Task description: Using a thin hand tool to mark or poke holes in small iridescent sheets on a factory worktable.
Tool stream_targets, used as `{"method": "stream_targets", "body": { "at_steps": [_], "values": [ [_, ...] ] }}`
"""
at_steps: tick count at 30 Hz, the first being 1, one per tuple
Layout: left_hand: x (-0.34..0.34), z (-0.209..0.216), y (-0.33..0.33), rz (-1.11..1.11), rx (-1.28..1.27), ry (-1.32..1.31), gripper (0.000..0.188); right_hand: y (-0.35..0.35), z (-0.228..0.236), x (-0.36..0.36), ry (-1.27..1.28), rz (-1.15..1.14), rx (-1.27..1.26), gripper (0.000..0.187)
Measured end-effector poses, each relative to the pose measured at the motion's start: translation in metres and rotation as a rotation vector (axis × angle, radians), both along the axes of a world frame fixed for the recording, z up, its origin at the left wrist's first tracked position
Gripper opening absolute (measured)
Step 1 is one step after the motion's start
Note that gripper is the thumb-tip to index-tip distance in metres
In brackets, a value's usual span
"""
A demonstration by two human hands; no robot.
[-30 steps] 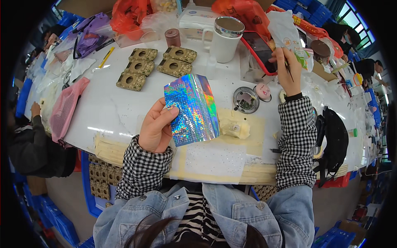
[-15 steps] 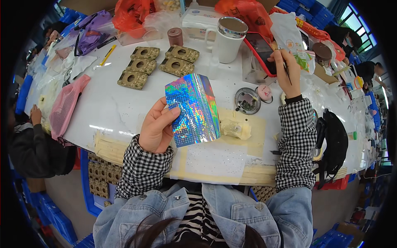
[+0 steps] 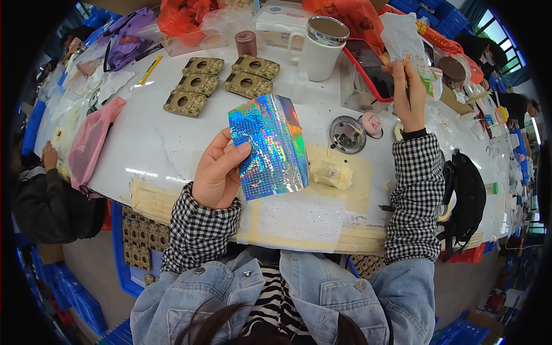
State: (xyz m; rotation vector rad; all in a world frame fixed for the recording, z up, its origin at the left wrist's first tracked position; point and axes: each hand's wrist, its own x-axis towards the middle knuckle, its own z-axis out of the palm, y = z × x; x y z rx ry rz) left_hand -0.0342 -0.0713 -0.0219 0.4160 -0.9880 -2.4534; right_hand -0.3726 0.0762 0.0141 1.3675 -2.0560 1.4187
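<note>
Raised over the near middle of the table, a shiny holographic pouch is pinched between the thumb and fingers of my left hand. My right hand is farther off at the right, fingers closed around a thin dark stick-like tool; its exact kind is unclear. That hand is beside a phone in a red case. A round clear dish with small dark bits and a pink round disc lie nearer. Right of the pouch, a pale yellowish block rests on taped paper.
Several camouflage-patterned pieces with round holes lie beyond my left hand. A white mug and a brown jar stand behind. A pink mesh bag lies left, a black pouch right. Blue trays sit below the table edge.
My right hand has shifted slightly up and right, still closed on the thin tool. The pouch stays in my left hand, nearly unmoved.
</note>
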Motion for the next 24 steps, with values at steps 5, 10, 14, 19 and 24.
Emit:
{"method": "stream_targets", "body": {
  "at_steps": [5,10,14,19,24],
  "values": [
    [0.0,0.002,0.002,-0.009,-0.008,0.013,0.034,-0.001,-0.006,-0.008,0.07,0.071,0.024,0.026],
    [0.0,0.002,0.002,0.005,-0.013,0.004,0.034,-0.002,-0.011,-0.012,0.047,0.143,0.04,0.026],
    [0.0,0.0,0.001,0.006,-0.012,0.005,0.034,-0.001,-0.01,-0.013,0.026,0.147,0.03,0.027],
    [0.0,0.001,0.002,0.005,-0.013,0.015,0.034,0.0,-0.011,-0.015,0.036,0.132,0.024,0.028],
    [-0.001,0.002,0.002,0.009,-0.012,0.008,0.034,0.001,-0.008,-0.014,0.022,0.077,0.044,0.027]
  ]
}}
